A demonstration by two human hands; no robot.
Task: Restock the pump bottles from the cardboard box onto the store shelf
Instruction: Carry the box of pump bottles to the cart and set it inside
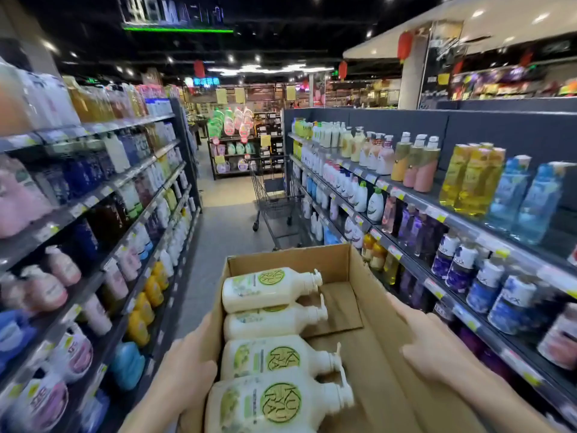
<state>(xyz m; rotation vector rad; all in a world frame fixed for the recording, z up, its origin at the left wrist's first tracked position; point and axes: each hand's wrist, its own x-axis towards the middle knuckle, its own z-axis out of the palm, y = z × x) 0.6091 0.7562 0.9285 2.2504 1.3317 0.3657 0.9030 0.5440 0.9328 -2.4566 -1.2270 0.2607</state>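
An open cardboard box (368,310) is held in front of me, low in the aisle. Several cream-white pump bottles (268,292) with green round labels lie on their sides in its left half, pumps pointing right. My left hand (190,367) grips the box's left wall from outside. My right hand (427,348) grips its right wall, fingers over the rim. On the right runs a dark store shelf (437,210) with matching pale bottles (327,135) on its far top tier.
Shelving (103,195) full of bottles lines the left side of the aisle. A metal shopping cart (274,201) stands ahead against the right shelf. Farther on is a display rack (237,142) of pouches. Grey floor (224,232) runs between the shelves.
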